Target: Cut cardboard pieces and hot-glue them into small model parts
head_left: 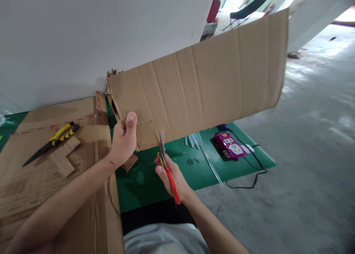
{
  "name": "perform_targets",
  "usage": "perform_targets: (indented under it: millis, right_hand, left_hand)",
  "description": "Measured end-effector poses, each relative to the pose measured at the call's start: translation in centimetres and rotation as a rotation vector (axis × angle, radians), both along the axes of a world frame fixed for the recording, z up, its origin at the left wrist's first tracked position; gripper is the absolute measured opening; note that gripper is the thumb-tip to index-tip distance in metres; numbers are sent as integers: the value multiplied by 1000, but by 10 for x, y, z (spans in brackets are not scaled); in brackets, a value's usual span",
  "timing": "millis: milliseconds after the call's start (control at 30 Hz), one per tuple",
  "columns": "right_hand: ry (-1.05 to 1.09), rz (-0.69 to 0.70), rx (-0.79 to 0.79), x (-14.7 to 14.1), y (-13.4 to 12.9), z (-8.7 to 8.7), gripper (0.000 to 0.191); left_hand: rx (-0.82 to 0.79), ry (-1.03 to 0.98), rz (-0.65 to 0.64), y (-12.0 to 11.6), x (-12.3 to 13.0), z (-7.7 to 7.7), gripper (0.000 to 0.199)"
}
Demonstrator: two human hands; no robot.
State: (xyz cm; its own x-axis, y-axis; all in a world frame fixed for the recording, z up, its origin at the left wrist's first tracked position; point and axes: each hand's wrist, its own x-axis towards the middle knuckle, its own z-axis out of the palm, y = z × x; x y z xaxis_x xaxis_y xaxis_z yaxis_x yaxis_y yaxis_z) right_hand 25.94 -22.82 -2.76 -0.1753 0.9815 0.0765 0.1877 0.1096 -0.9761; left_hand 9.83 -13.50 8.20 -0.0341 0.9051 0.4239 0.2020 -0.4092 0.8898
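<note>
Bright glare on the floor [299, 146]

The green table [144, 193] carries on its left part a large cardboard sheet [80, 198], on which lie yellow-and-black pliers [56, 141] and an angled cardboard piece [61, 161]. Farther right, there lie thin clear strips [192, 140] and a purple power socket [229, 146].

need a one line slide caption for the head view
Left hand grips a cardboard sheet; right hand holds scissors at its lower edge.
</note>
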Motion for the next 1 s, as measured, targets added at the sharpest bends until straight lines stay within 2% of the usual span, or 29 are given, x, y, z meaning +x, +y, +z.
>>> perform_targets:
  millis: [600,1000]
  right_hand:
    - [91,-19,-46,-8,7,2,33]
    - [97,-42,-48,-10,11,-4,35]
  left_hand:
    - [-2,-41,31,4,-4,-6,60]
    - [38,72,24,6,-8,-4,59]
